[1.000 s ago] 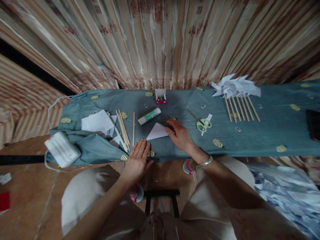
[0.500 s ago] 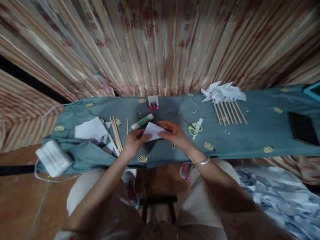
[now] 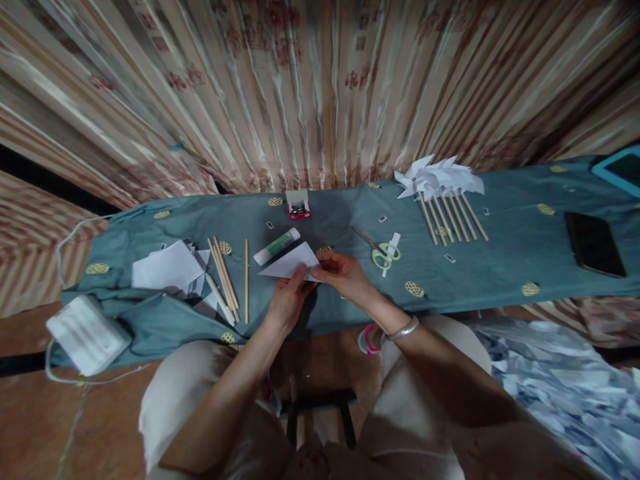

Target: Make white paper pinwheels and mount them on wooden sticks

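A folded white paper triangle (image 3: 291, 262) is held over the near middle of the cloth-covered table. My left hand (image 3: 290, 299) pinches its lower edge, thumb on top. The fingers of my right hand (image 3: 344, 272) close on its right corner, close beside the left fingertips. Just behind the paper lies a green-and-white glue stick (image 3: 277, 246). To the right are scissors (image 3: 383, 254) with light green handles, on a white paper strip (image 3: 394, 241). A small red-and-white open box (image 3: 299, 205) of metal pins or tacks stands farther back.
Several wooden sticks (image 3: 223, 277) and a stack of white paper (image 3: 167, 267) lie left, near a white power-strip-like box (image 3: 89, 335). Paper pinwheels on sticks (image 3: 443, 180) lie back right. A dark phone (image 3: 594, 244) and blue-framed tablet (image 3: 623, 170) are far right.
The paper has turned, so its long point now reaches left. My left hand has shifted right along its lower edge, closer to my right hand. The view has moved slightly.
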A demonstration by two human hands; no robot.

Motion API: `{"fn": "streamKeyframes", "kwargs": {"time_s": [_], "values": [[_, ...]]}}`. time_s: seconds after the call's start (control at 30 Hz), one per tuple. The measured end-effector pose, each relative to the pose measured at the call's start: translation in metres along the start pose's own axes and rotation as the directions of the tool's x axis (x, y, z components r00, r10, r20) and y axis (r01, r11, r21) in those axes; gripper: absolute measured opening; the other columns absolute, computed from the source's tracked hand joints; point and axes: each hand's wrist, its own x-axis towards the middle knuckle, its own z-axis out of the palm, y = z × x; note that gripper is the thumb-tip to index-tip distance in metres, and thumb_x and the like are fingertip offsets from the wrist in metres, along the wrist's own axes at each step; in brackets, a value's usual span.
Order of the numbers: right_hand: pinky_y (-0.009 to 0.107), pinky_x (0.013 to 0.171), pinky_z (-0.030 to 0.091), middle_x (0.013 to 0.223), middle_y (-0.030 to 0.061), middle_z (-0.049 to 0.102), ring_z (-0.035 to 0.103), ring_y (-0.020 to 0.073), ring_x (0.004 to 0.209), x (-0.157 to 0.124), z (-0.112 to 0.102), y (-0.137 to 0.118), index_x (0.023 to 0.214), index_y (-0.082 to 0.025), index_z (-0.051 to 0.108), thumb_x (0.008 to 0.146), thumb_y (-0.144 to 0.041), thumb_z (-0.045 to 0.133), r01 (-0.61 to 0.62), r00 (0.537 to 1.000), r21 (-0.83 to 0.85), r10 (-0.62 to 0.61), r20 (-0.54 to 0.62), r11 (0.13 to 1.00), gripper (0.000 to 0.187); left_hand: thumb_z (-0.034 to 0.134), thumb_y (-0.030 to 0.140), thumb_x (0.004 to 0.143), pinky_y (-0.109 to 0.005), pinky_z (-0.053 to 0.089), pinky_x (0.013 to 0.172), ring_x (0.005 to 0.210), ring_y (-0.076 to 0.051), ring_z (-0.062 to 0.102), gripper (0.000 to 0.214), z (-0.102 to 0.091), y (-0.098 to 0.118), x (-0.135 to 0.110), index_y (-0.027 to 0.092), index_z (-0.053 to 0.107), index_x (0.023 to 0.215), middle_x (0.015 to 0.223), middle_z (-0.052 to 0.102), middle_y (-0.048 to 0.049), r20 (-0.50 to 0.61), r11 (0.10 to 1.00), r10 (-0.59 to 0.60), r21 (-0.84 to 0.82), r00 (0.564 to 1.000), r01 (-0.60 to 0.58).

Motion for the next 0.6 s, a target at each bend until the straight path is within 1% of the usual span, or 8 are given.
{"fn": "streamKeyframes", "kwargs": {"time_s": [0.07,0.1,0.2,0.23,0.3,0.43,0.5,0.6], "values": [[0.035,0.078,0.056,0.089,0.0056,0.077,0.072,0.0219,0.084,0.000,-0.019,-0.008,0.092,-0.020,0.071,0.079,-0.036,0.069,0.044,0.992,-0.273,-0.074,-0.100,0.961,0.020,0.091,0.033,0.064,-0.029,0.056,0.083,0.089,-0.017,0.070,0.037,-0.001,0.003,0.003,0.018,0.071,0.091,0.092,0.076,-0.0027,-0.038,1.000,-0.004,-0.018,0.999,0.004],[0.036,0.081,0.055,0.093,0.0073,0.077,0.072,0.0226,0.086,-0.002,-0.031,-0.013,0.094,-0.019,0.072,0.084,-0.032,0.064,0.057,0.978,-0.463,-0.141,-0.150,0.885,0.018,0.090,0.031,0.065,-0.028,0.057,0.079,0.087,-0.016,0.070,0.036,-0.002,0.005,0.004,0.018,0.070,0.091,0.091,0.076,-0.0028,-0.054,1.000,-0.014,-0.022,0.998,0.013],[0.041,0.088,0.051,0.100,0.0135,0.077,0.071,0.0283,0.094,-0.010,-0.070,-0.027,0.104,-0.016,0.073,0.088,-0.020,0.055,-0.084,0.942,-0.895,-0.259,-0.215,0.439,0.025,0.088,0.026,0.069,-0.025,0.058,0.069,0.077,-0.014,0.070,0.030,-0.006,0.011,0.005,0.017,0.067,0.089,0.086,0.075,-0.0021,-0.101,0.998,-0.062,-0.023,0.993,0.060],[0.042,0.089,0.051,0.103,0.0156,0.077,0.070,0.0302,0.099,-0.013,-0.080,-0.030,0.106,-0.014,0.073,0.088,-0.018,0.054,-0.131,0.944,-0.945,-0.253,-0.212,0.301,0.026,0.087,0.024,0.069,-0.024,0.057,0.065,0.073,-0.013,0.069,0.029,-0.007,0.012,0.005,0.017,0.067,0.088,0.083,0.074,-0.0012,-0.118,0.997,-0.076,-0.027,0.990,0.073],[0.041,0.090,0.051,0.107,0.0164,0.076,0.069,0.0316,0.103,-0.017,-0.093,-0.031,0.111,-0.014,0.071,0.088,-0.019,0.056,-0.155,0.961,-0.978,-0.207,-0.182,0.141,0.029,0.087,0.018,0.068,-0.022,0.056,0.059,0.067,-0.012,0.067,0.027,-0.009,0.013,0.004,0.017,0.066,0.085,0.078,0.072,0.0006,-0.148,0.996,-0.092,-0.033,0.985,0.088],[0.039,0.090,0.050,0.111,0.0183,0.075,0.067,0.0322,0.106,-0.018,-0.099,-0.031,0.121,-0.011,0.067,0.089,-0.021,0.056,-0.195,0.957,-0.981,-0.219,-0.192,0.005,0.036,0.086,0.003,0.057,-0.021,0.057,0.060,0.067,-0.011,0.067,0.033,-0.010,0.013,0.004,0.016,0.066,0.079,0.076,0.072,0.0013,-0.198,0.996,-0.088,-0.036,0.976,0.082],[0.039,0.089,0.050,0.111,0.0189,0.074,0.068,0.0324,0.106,-0.017,-0.098,-0.033,0.121,-0.010,0.066,0.089,-0.022,0.056,-0.216,0.951,-0.976,-0.235,-0.200,-0.042,0.035,0.087,0.002,0.052,-0.020,0.057,0.061,0.068,-0.012,0.068,0.036,-0.010,0.013,0.003,0.016,0.065,0.077,0.075,0.071,0.0011,-0.195,0.997,-0.069,-0.037,0.978,0.063],[0.039,0.083,0.051,0.104,0.0181,0.076,0.071,0.0322,0.098,-0.017,-0.096,-0.038,0.120,-0.012,0.066,0.091,-0.022,0.054,-0.236,0.962,-0.967,-0.167,-0.218,-0.094,0.032,0.090,0.007,0.047,-0.019,0.056,0.059,0.067,-0.011,0.067,0.039,-0.010,0.014,0.002,0.015,0.065,0.077,0.074,0.071,0.0010,-0.168,0.999,-0.044,-0.027,0.985,0.040]]}}
